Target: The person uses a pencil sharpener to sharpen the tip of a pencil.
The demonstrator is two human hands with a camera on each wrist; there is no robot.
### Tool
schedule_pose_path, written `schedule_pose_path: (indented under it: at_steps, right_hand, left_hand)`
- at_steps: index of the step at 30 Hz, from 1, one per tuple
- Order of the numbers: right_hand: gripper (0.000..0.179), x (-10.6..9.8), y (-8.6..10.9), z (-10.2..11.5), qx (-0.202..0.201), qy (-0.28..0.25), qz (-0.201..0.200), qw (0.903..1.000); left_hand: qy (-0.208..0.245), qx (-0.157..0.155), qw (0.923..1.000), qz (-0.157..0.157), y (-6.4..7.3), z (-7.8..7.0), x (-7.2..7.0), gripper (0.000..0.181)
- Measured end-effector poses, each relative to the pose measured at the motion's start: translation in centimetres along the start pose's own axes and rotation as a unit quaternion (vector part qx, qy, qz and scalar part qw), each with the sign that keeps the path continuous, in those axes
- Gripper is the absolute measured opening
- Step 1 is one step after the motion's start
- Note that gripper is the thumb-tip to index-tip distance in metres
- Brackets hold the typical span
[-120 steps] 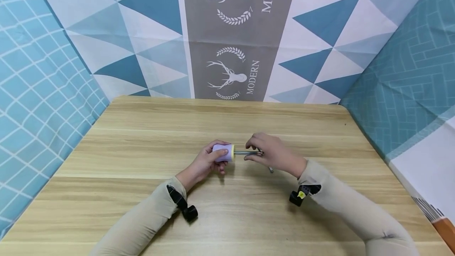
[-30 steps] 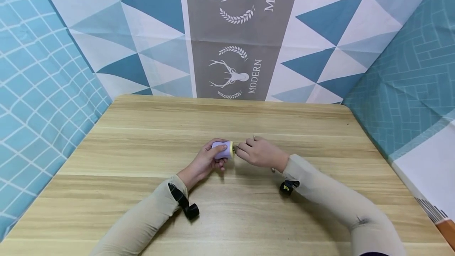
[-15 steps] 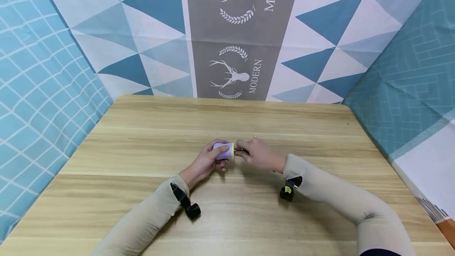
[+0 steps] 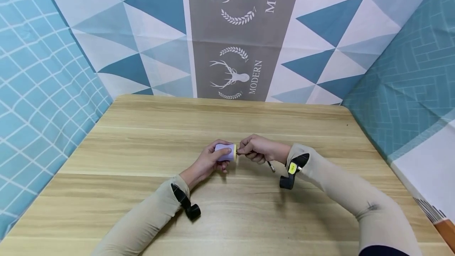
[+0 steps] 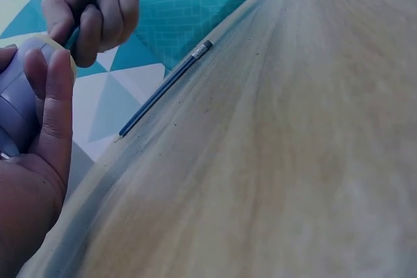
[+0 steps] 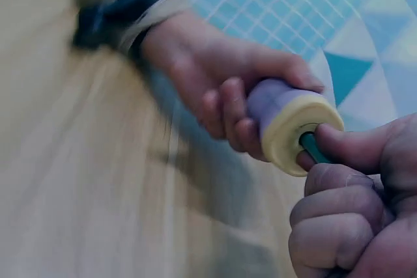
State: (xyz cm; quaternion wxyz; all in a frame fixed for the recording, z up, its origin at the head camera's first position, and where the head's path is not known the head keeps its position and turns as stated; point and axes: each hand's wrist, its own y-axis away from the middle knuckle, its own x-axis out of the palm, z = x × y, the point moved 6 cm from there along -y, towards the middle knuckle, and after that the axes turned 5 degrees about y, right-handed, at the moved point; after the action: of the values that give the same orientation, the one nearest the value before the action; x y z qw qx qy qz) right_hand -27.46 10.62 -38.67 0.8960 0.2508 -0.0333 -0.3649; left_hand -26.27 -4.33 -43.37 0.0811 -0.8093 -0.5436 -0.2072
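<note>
Right wrist view: the right hand point(image 6: 352, 206), thumb and forefinger pinching a green pencil point(image 6: 314, 148), points its long axis leftward, end-on into the lavender pencil sharpener point(image 6: 285, 122), which the left hand point(image 6: 212, 69) grips above the desk point(image 4: 227, 216), short of its far edge.

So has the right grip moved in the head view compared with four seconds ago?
Yes. Judged against the gray panel, the right grip has moved left, closer to the purple cylinder.
</note>
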Motion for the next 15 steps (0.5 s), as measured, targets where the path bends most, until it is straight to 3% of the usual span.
schedule_pose_path:
  at_steps: [4, 7, 10, 12, 14, 15]
  right_hand:
    - [0.019, 0.3, -0.2, -0.8, 0.061, -0.072, 0.063, 0.9935]
    - [0.017, 0.4, -0.3, -0.9, 0.058, -0.075, 0.074, 0.9927]
    - [0.017, 0.2, -0.2, -0.5, 0.023, -0.016, 0.045, 0.9986]
    - [0.022, -0.2, 0.2, -0.2, 0.000, 0.059, 0.016, 0.9981]
    - [0.026, -0.7, 0.7, 0.4, -0.028, 0.149, -0.016, 0.9884]
    - [0.028, -0.9, 1.0, 0.7, -0.051, 0.194, -0.030, 0.9791]
  left_hand:
    - [-0.016, 0.007, 0.9998, 0.006, 0.0, -0.1, 0.1, 0.031]
    - [-0.022, 0.007, 0.9997, 0.006, 0.0, -0.3, -0.1, 0.031]
    - [-0.022, 0.006, 0.9997, 0.003, 0.0, -0.4, -0.2, 0.028]
    - [-0.021, 0.005, 0.9998, 0.003, 0.0, -0.4, -0.3, 0.028]
    - [-0.021, 0.005, 0.9997, 0.005, 0.0, -0.4, -0.2, 0.028]
    - [-0.021, 0.004, 0.9998, 0.006, 0.1, -0.3, -0.2, 0.028]
